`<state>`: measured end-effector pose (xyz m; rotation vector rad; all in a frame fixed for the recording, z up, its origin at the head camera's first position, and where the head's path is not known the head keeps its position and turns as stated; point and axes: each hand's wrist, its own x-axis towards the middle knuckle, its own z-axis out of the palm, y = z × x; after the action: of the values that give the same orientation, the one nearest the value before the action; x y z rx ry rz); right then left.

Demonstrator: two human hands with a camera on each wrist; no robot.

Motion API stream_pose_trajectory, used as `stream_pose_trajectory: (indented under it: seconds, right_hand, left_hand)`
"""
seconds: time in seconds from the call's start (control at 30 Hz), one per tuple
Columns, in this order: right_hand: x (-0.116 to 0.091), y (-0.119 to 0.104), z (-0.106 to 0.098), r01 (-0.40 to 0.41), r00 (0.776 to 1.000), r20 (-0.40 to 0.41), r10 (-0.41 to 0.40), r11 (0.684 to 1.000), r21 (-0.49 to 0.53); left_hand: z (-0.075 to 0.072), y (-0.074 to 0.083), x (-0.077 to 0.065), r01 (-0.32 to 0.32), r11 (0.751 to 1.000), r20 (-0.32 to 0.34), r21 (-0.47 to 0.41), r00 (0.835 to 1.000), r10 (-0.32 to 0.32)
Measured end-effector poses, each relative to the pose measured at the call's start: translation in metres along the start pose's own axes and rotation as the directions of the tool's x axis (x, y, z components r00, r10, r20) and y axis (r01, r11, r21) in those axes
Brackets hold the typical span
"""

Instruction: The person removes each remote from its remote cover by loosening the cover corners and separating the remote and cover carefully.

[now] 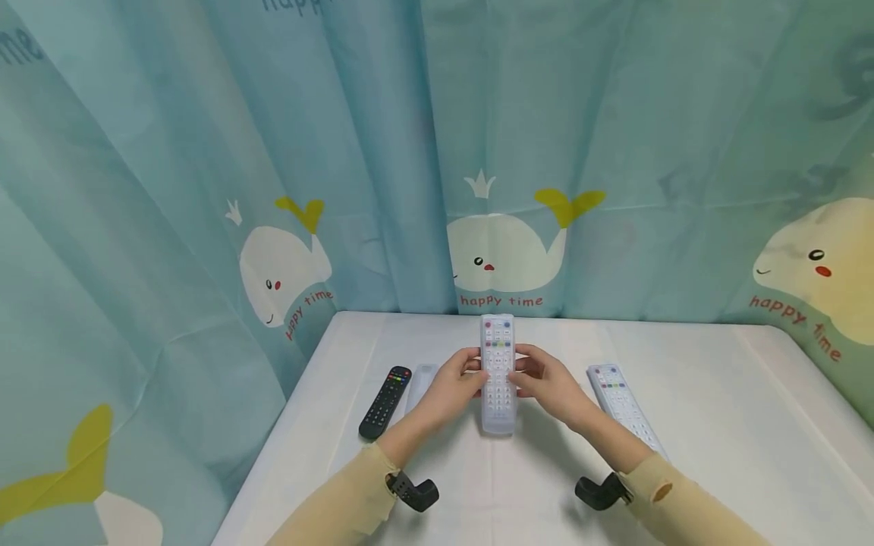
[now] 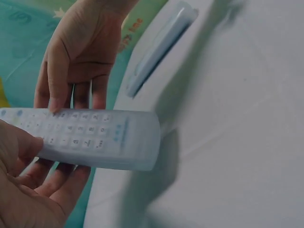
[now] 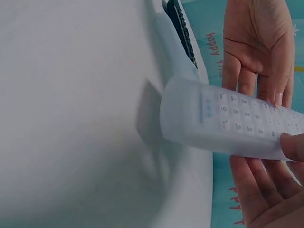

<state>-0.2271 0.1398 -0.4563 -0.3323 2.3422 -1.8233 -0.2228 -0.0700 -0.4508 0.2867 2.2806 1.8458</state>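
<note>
A white remote control (image 1: 498, 387) in a frosted, see-through cover is held up over the table between both hands, buttons facing the head camera. My left hand (image 1: 451, 385) grips its left edge, thumb on the front and fingers behind. From the other side my right hand (image 1: 551, 385) pinches the right edge in the same way. In the left wrist view the lower end of the remote control (image 2: 137, 140) sticks out past the fingers, and its shadow falls on the white surface. The right wrist view shows the cover's rounded end (image 3: 178, 111) extending past the keys.
A black remote control (image 1: 385, 403) lies at the left, with a pale, remote-shaped thing (image 1: 422, 381) beside it, partly behind the left hand. Another white remote control (image 1: 624, 406) lies right of the right forearm. Behind the white table (image 1: 724, 394) hangs a blue-green whale-print curtain (image 1: 382, 152).
</note>
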Motion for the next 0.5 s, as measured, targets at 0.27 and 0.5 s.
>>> stream_pose_trajectory:
  seconds: [0.27,0.5]
  right_hand:
    - [0.003,-0.005,-0.005,0.089,0.996,-0.020,-0.090,0.995,-0.036]
    - [0.007,-0.003,-0.006,0.147,0.987,-0.052,-0.151,0.987,-0.063]
  left_hand:
    - [0.001,0.009,0.010,-0.064,0.996,-0.014,0.057,0.998,0.065]
    - [0.003,0.012,0.016,-0.107,0.988,-0.023,0.112,0.994,0.110]
